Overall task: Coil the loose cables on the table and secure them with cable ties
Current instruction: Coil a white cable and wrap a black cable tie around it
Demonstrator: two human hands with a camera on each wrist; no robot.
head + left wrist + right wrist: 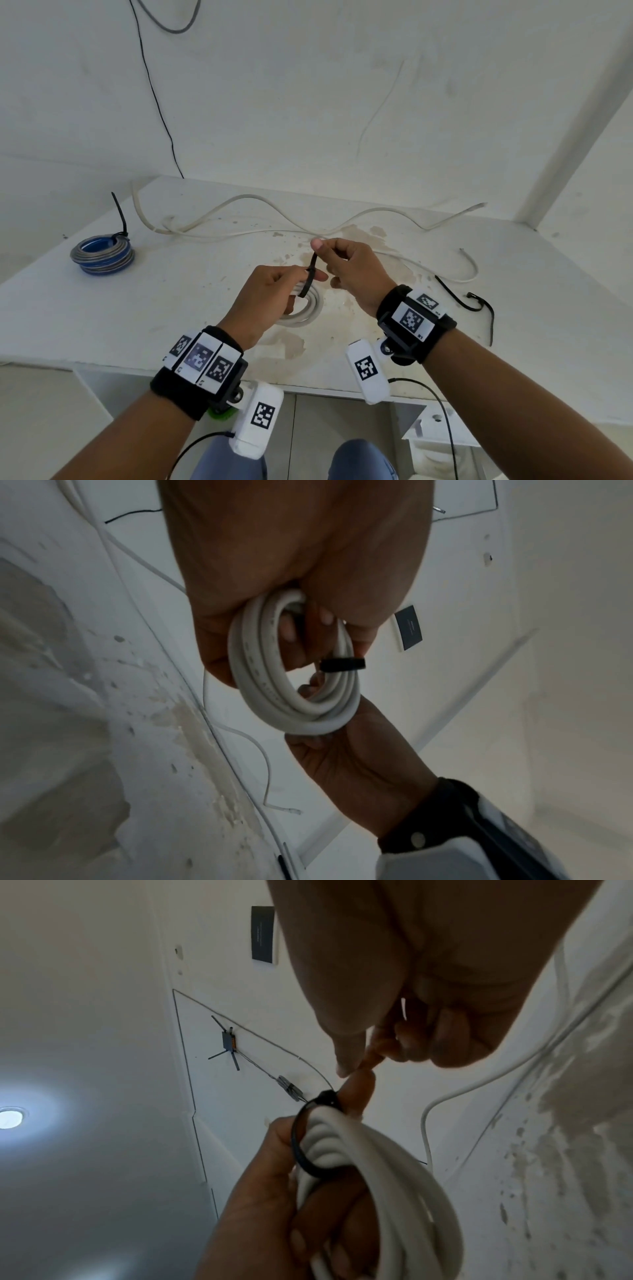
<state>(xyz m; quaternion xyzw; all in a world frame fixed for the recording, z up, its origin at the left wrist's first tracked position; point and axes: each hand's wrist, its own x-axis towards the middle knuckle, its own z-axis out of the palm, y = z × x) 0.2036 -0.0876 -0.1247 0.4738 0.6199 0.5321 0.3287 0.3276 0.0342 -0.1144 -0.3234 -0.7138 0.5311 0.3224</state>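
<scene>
A white cable coil point(310, 308) hangs just above the table, gripped by my left hand point(301, 279). A black cable tie point(311, 270) loops round the coil's strands. My right hand point(322, 248) pinches the tie's tail between thumb and forefinger, up and to the right of the left hand. In the left wrist view the coil point(274, 696) shows several turns, with the tie's black end point(342, 664) sticking out. The right wrist view shows the tie loop point(301, 1139) still slack around the coil point(394, 1177).
A blue and grey coil point(101, 255) with a black tie sits at the table's far left. A thick loose white cable point(260, 202) snakes along the back. A thin white cable point(445, 270) and a black cable point(476, 305) lie at the right. The table point(171, 308) is stained in the middle.
</scene>
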